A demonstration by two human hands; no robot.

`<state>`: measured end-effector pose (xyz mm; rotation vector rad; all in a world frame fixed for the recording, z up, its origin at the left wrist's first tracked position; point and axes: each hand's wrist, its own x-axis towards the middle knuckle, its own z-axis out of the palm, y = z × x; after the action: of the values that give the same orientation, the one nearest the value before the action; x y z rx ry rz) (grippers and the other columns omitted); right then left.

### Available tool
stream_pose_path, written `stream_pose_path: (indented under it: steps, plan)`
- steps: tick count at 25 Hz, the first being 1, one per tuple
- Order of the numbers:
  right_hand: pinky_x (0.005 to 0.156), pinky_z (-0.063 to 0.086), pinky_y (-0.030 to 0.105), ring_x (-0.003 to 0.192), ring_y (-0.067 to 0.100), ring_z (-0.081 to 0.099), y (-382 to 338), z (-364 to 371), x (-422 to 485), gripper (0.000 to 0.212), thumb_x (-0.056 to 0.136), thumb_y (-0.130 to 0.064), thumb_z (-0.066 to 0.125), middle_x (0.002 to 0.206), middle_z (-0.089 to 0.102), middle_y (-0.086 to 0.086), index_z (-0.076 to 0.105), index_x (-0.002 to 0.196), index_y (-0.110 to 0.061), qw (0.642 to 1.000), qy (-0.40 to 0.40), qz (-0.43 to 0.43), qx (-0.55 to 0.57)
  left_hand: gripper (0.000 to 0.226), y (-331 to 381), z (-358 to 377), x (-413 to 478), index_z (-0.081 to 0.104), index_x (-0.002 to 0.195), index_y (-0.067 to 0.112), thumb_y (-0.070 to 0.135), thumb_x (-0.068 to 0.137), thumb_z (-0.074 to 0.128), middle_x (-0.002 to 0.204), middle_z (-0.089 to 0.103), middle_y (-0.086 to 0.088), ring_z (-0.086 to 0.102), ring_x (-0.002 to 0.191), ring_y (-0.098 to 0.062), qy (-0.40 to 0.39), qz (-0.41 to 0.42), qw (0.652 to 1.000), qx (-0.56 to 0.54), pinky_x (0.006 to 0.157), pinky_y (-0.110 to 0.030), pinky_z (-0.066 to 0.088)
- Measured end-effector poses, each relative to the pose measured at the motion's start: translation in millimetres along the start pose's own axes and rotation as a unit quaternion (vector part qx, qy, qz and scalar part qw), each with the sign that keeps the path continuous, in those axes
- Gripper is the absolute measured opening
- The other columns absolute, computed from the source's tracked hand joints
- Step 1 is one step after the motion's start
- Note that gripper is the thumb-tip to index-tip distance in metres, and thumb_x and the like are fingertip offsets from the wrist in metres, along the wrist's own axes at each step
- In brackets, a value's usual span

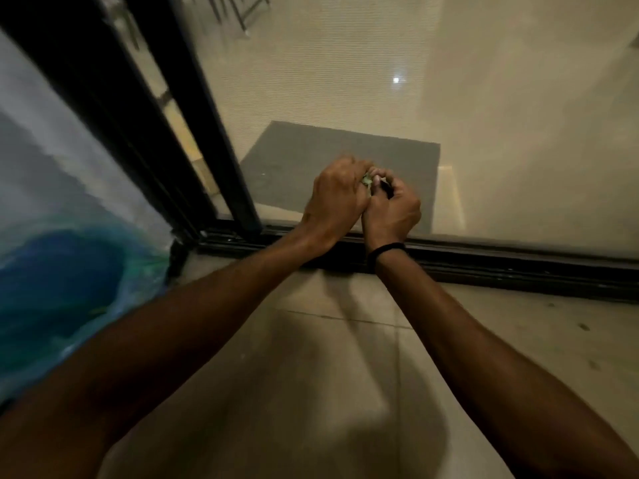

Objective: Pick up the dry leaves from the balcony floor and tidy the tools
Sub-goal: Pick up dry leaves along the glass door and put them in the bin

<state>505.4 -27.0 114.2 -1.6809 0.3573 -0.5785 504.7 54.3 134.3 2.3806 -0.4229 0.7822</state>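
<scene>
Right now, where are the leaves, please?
Centre of the head view: the leaves sit pinched between left hand and right hand, above the door track.

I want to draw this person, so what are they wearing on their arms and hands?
No sleeves are in view, and there are no gloves. The left hand has nothing on its wrist. The right hand has a thin black band round its wrist. The picture is too blurred to tell whether there are any rings.
</scene>
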Motion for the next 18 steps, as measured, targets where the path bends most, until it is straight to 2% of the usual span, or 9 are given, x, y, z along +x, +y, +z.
stream_pose_path:
  steps: [2,3,6,9,12,14,15,17,18]
  plan:
    - [0.080,0.052,0.027,0.089,0.017,0.066,-26,38,-36,0.015,0.088,-0.009,0.066,0.092,0.072,0.000,0.077,0.096,-0.016,0.998,-0.049,-0.018,0.035,0.033,-28,-52,-14,0.073,0.097,0.001,0.012,0.086,0.043,0.078,0.064,-0.013,0.052,0.071,-0.014,0.036,-0.017,0.998,0.040,0.064,-0.012,0.029]
    - [0.079,0.052,0.026,0.087,0.016,0.065,-39,55,-55,0.015,0.088,-0.009,0.065,0.090,0.072,-0.001,0.077,0.096,-0.015,0.996,-0.073,-0.020,0.050,0.028,-39,-78,-19,0.072,0.094,0.002,0.011,0.087,0.046,0.076,0.061,-0.012,0.053,0.071,-0.016,0.046,-0.028,0.997,0.053,0.064,-0.017,0.030]
    - [0.064,0.042,0.012,0.077,0.006,0.060,-87,99,-113,0.016,0.091,-0.016,0.064,0.084,0.070,-0.003,0.077,0.099,-0.014,0.980,-0.172,-0.029,0.095,0.015,-56,-166,-29,0.068,0.081,0.005,0.006,0.090,0.056,0.071,0.048,-0.003,0.047,0.067,-0.014,0.067,-0.071,0.988,0.119,0.060,-0.023,0.030]
    - [0.054,0.037,0.014,0.064,0.002,0.055,-133,135,-160,0.014,0.089,-0.016,0.063,0.073,0.068,-0.004,0.077,0.090,-0.014,0.950,-0.283,-0.051,0.121,0.019,-73,-245,-22,0.072,0.078,0.005,0.010,0.086,0.056,0.074,0.064,-0.011,0.060,0.071,-0.023,0.059,-0.188,0.961,0.195,0.064,-0.034,0.045]
    - [0.064,0.057,0.032,0.070,0.021,0.068,-152,168,-202,0.014,0.081,-0.019,0.064,0.070,0.071,0.004,0.076,0.077,-0.016,0.908,-0.414,-0.023,0.056,0.020,-94,-304,-27,0.071,0.097,0.002,0.015,0.086,0.061,0.099,0.071,-0.020,0.068,0.096,-0.033,-0.017,-0.371,0.882,0.291,0.077,-0.035,0.051]
    - [0.066,0.059,0.047,0.074,0.031,0.070,-148,187,-221,0.017,0.078,-0.024,0.064,0.069,0.070,0.010,0.070,0.065,-0.014,0.876,-0.482,0.008,0.008,0.020,-109,-336,-42,0.069,0.099,-0.002,0.014,0.086,0.070,0.098,0.071,-0.019,0.067,0.088,-0.031,-0.115,-0.470,0.811,0.328,0.074,-0.034,0.052]
    - [0.067,0.060,0.048,0.077,0.033,0.070,-146,194,-228,0.015,0.078,-0.022,0.064,0.074,0.070,0.012,0.066,0.065,-0.014,0.859,-0.512,0.029,-0.011,0.021,-119,-349,-52,0.071,0.096,-0.002,0.016,0.086,0.073,0.093,0.071,-0.016,0.065,0.080,-0.029,-0.176,-0.504,0.776,0.336,0.072,-0.033,0.052]
    - [0.069,0.062,0.043,0.078,0.033,0.068,-151,191,-237,0.004,0.084,-0.010,0.065,0.087,0.065,0.017,0.065,0.088,-0.009,0.816,-0.568,0.110,-0.004,0.025,-137,-368,-72,0.073,0.092,-0.001,0.024,0.087,0.075,0.085,0.068,-0.011,0.056,0.070,-0.024,-0.293,-0.551,0.710,0.327,0.070,-0.031,0.048]
    - [0.067,0.062,0.041,0.072,0.031,0.065,-154,188,-240,0.015,0.087,-0.006,0.066,0.087,0.061,0.017,0.063,0.100,0.000,0.795,-0.588,0.150,0.004,0.026,-144,-372,-81,0.074,0.092,0.000,0.027,0.089,0.074,0.084,0.067,-0.009,0.053,0.071,-0.022,-0.336,-0.574,0.681,0.305,0.069,-0.031,0.046]
